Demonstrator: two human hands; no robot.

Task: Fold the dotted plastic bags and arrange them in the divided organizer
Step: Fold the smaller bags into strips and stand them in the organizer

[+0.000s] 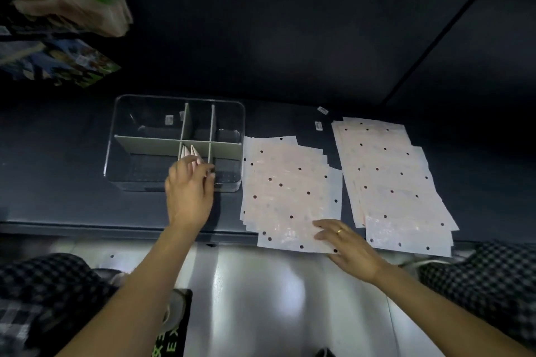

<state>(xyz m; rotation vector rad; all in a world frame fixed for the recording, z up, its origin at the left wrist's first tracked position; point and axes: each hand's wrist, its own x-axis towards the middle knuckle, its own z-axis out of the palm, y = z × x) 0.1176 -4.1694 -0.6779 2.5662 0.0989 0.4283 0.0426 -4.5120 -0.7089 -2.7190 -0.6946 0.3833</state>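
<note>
Head view, from left to right: a clear rectangular plastic organizer with grey dividers (pixel 136 136) sits on the dark tabletop (pixel 290 66), and the left hand (pixel 188 188) reaches over its near wall into the near middle compartment, fingers loosely curled around the folded pink bags (pixel 190 153) standing there, probably to seat them upright. Just right of the organizer lies a fanned stack of flat pink dotted plastic bags (pixel 284 182), where the right hand (pixel 348 246) rests with straight, spread fingers on the near corner, likely to take the next bag; a second stack (pixel 391 177) lies at the far right.
</note>
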